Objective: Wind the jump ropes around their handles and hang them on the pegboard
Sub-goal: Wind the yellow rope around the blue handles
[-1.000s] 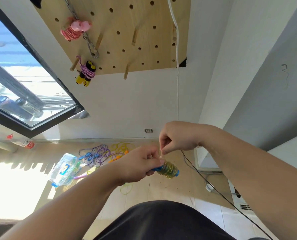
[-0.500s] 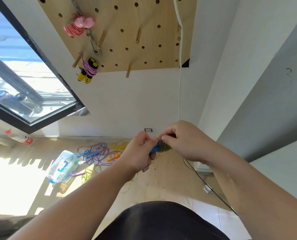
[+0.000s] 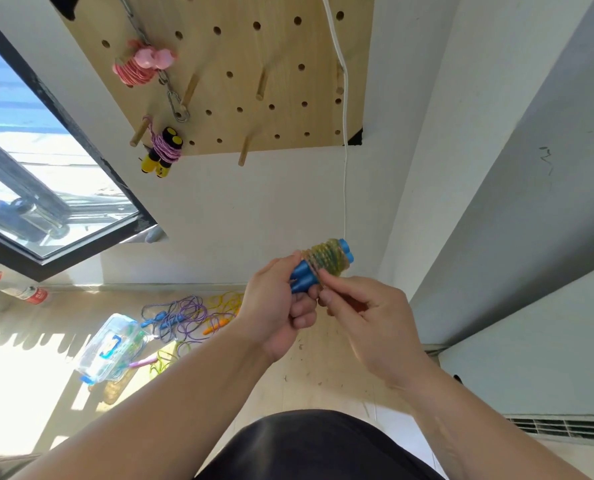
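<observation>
L hand [image 3: 278, 306] grips the blue handles [image 3: 302, 277] at their lower end; R hand [image 3: 368, 317], at 3 o'clock of it, pinches the yellow-green rope [image 3: 328, 259] wound round them. Pegboard [image 3: 254, 57] at 12 o'clock carries pink rope [image 3: 138, 67] and purple rope [image 3: 165, 150]; loose ropes [image 3: 188, 315] lie at 9 o'clock.

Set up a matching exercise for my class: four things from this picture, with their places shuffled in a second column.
1. pink rope
2. yellow-handled rope
3. wound blue-handled rope
4. plastic box

A. on the floor
B. in the left hand
C. low on the pegboard, left corner
D. high on the pegboard, left side

Pairs: 1-D, 2-C, 3-B, 4-A
</observation>
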Demonstrator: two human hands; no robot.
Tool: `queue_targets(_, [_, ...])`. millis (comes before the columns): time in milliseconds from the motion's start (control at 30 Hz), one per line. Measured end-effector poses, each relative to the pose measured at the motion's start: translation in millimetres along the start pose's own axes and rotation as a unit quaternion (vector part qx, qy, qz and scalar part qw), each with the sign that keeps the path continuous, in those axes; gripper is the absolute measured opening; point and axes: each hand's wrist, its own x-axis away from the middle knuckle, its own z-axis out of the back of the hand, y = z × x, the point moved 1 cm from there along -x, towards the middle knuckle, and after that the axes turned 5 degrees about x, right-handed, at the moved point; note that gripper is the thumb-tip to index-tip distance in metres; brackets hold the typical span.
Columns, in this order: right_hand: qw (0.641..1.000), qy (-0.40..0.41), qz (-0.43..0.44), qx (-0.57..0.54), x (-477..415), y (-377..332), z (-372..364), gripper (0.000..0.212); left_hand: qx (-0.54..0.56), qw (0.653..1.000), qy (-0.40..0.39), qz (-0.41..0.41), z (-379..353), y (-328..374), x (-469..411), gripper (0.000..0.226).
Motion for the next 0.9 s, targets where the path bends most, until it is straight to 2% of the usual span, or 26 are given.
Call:
queue_targets(133, [0.991, 0.007, -0.015, -0.132, 0, -8, 3, 0.03, 0.045, 0.998, -0.048, 0.019, -6, 5, 6, 0.037])
queue_targets(200, [0.975, 0.025, -0.054, -0.214, 0, -9, 4, 0.011, 0.055, 0.995, -0.079, 0.036, -8, 7, 10, 0.036])
queue_targets(233, [0.966, 0.036, -0.081, -0.241, -1, -8, 3, 0.009, 0.06, 0.993, -0.093, 0.045, -9, 8, 11, 0.035])
queue_targets(300, [0.946, 0.028, -0.14, -0.289, -3, -5, 2, 0.031, 0.055, 0.99, -0.116, 0.062, -9, 11, 13, 0.036])
queue_targets(400, [0.934, -0.071, -0.157, -0.314, -12, -1, 9, 0.068, 0.023, 0.984, -0.144, 0.103, -7, 16, 14, 0.038])
queue_targets(433, [0.944, -0.103, -0.133, -0.284, -15, -1, 12, 0.063, 0.007, 0.982, -0.146, 0.116, -5, 18, 14, 0.038])
queue_targets(467, [0.956, -0.12, -0.106, -0.247, -18, -3, 15, 0.049, -0.013, 0.982, -0.143, 0.124, -3, 19, 14, 0.038])
queue_targets(533, [0.965, -0.128, -0.084, -0.212, -22, -6, 18, 0.024, -0.064, 0.981, -0.129, 0.131, 1, 22, 14, 0.039])
queue_targets(567, [0.965, -0.127, -0.088, -0.21, -23, -7, 18, 0.02, -0.091, 0.981, -0.118, 0.125, 1, 23, 14, 0.039])
queue_targets(600, [0.966, -0.126, -0.092, -0.207, -23, -9, 17, 0.019, -0.128, 0.981, -0.101, 0.101, 1, 23, 12, 0.039])
queue_targets(667, [0.967, -0.117, -0.113, -0.197, -25, -10, 12, 0.019, -0.236, 0.971, -0.039, -0.021, 1, 22, 8, 0.034])
queue_targets(733, [0.966, -0.113, -0.141, -0.183, -26, -9, 7, 0.016, -0.328, 0.927, 0.025, -0.181, 1, 22, 10, 0.022])
queue_targets(767, [0.965, -0.111, -0.154, -0.182, -27, -9, 6, 0.014, -0.357, 0.903, 0.027, -0.238, 2, 23, 11, 0.019])
queue_targets(833, [0.959, -0.104, -0.176, -0.197, -28, -8, 6, 0.011, -0.402, 0.875, -0.02, -0.271, 5, 22, 13, 0.013])
queue_targets(900, [0.954, -0.103, -0.191, -0.206, -29, -9, 7, 0.015, -0.468, 0.845, -0.061, -0.253, 12, 21, 11, 0.033])
